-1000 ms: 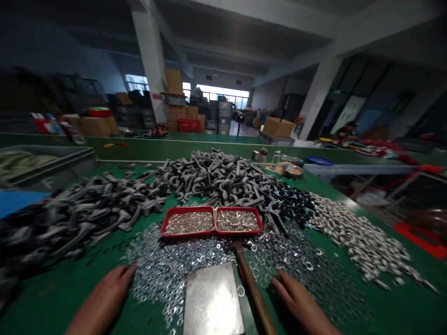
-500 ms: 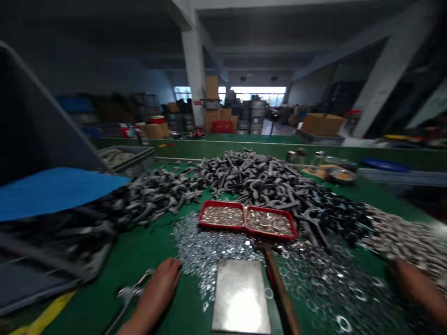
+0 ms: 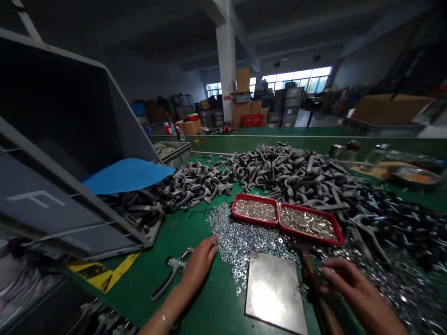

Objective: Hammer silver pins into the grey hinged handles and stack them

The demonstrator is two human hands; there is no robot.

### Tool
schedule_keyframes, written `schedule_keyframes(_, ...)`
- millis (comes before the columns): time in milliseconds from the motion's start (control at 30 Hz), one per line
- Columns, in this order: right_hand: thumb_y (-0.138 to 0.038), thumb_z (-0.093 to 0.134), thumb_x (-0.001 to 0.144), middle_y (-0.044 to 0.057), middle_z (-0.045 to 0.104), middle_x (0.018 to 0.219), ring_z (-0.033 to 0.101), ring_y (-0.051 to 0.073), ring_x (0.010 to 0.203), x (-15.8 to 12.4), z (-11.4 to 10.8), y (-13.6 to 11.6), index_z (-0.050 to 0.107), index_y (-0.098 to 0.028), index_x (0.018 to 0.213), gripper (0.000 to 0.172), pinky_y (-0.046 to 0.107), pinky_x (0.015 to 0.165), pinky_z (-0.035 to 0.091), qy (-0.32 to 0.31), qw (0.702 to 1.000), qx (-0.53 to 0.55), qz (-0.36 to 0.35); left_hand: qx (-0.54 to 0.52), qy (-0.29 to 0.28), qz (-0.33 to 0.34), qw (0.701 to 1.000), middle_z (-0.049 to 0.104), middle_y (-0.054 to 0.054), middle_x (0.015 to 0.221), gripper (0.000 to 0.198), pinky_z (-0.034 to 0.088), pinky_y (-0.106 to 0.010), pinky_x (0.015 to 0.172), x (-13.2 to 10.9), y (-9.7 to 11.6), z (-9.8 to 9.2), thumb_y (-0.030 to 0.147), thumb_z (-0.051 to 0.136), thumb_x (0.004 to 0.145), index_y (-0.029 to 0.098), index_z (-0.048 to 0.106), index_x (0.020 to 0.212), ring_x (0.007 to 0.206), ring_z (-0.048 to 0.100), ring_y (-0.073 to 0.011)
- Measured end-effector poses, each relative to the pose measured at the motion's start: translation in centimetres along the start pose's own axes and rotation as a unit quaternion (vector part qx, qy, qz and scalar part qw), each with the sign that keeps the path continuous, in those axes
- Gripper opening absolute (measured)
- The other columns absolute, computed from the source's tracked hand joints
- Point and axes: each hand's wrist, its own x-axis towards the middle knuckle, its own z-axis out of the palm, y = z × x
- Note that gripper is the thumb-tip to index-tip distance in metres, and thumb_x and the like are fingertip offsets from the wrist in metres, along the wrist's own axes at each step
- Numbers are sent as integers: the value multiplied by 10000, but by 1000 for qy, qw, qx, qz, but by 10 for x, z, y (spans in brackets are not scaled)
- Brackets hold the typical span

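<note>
A worker's left hand [image 3: 199,263] rests at the edge of loose washers [image 3: 244,244] on a green table [image 3: 209,311], fingers drawn together; whether they hold anything cannot be told. A metal part [image 3: 175,264] lies just beside its wrist side. The right hand [image 3: 356,286], fingers curled and thumb close to them, is at the handle of a hammer [image 3: 328,316]; a grip on it, or on anything small, cannot be made out. Between the hands lies a steel plate [image 3: 274,291], flat beside the hammer. Beyond the washers, two red trays [image 3: 253,220] sit end to end, filled with small metal pieces. Gray parts [image 3: 279,170] are heaped behind them, and a tilted crate [image 3: 42,200] stands at left. Cardboard boxes [image 3: 387,109] and windows [image 3: 302,77] appear farther back.
</note>
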Motion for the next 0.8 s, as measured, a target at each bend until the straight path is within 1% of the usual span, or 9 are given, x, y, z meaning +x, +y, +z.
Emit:
schedule_keyframes(67, -554, 758, 753, 8, 692, 818, 669, 190, 678, 0, 43, -6, 643, -230, 975, 410, 301, 625, 532, -25, 999, 37, -20, -109, 7, -19, 994, 667, -92, 1143, 296, 460, -395, 985, -5, 2, 0, 308, 474, 950, 194, 664, 1147, 1088, 617, -244)
schedule_keyframes(100, -556, 763, 751, -15, 651, 729, 629, 160, 607, 0, 61, -8, 632, -219, 908, 394, 276, 573, 507, -42, 997, 53, -22, -179, -2, -41, 983, 676, -86, 1115, 293, 478, -386, 954, -8, 5, 1, 346, 506, 932, 191, 688, 1101, 1049, 631, -245)
schedule_keyframes(167, -568, 726, 795, -61, 549, 580, 512, 106, 462, -2, 89, -9, 572, -218, 813, 383, 228, 456, 411, -95, 988, 121, 4, -316, -37, -100, 943, 694, -70, 1041, 305, 507, -358, 879, -13, 12, 6, 405, 583, 886, 178, 709, 1045, 937, 655, -227)
schedule_keyframes(267, -529, 682, 867, -99, 444, 525, 390, 64, 419, -9, 113, -7, 521, -222, 824, 349, 185, 419, 302, -175, 949, 256, 63, -468, -74, -160, 866, 705, -44, 960, 344, 501, -304, 828, -23, 33, 18, 406, 700, 817, 165, 702, 1062, 851, 647, -180)
schedule_keyframes(367, -469, 717, 865, -95, 446, 561, 384, 57, 460, -20, 123, -2, 532, -213, 854, 316, 176, 444, 304, -215, 920, 313, 96, -540, -102, -155, 821, 713, -41, 934, 336, 477, -261, 807, -32, 61, 35, 365, 786, 758, 162, 709, 1015, 862, 637, -159)
schedule_keyframes(433, -456, 717, 869, -92, 453, 557, 385, 58, 457, -26, 126, 3, 537, -204, 840, 311, 181, 448, 312, -238, 915, 308, 106, -564, -127, -142, 804, 719, -49, 903, 331, 472, -255, 786, -36, 78, 46, 358, 812, 737, 150, 718, 976, 849, 642, -158)
schedule_keyframes(533, -465, 709, 872, -104, 428, 512, 339, 51, 414, -31, 128, 10, 523, -207, 818, 322, 177, 414, 260, -245, 915, 300, 116, -591, -140, -134, 783, 723, -60, 870, 326, 477, -263, 759, -40, 94, 59, 357, 831, 721, 136, 721, 935, 825, 651, -166)
schedule_keyframes(667, -455, 721, 865, -114, 395, 509, 282, 39, 398, -29, 125, 12, 490, -214, 770, 347, 163, 384, 194, -216, 919, 301, 137, -608, -138, -135, 770, 724, -63, 845, 303, 464, -249, 705, -43, 98, 69, 341, 829, 729, 133, 725, 924, 782, 648, -157)
schedule_keyframes(800, -444, 748, 845, -108, 401, 558, 224, 22, 399, -27, 119, 10, 484, -210, 750, 365, 147, 361, 169, -236, 903, 304, 190, -601, -152, -133, 773, 725, -66, 815, 280, 472, -258, 688, -46, 95, 68, 339, 829, 717, 143, 749, 900, 749, 649, -162)
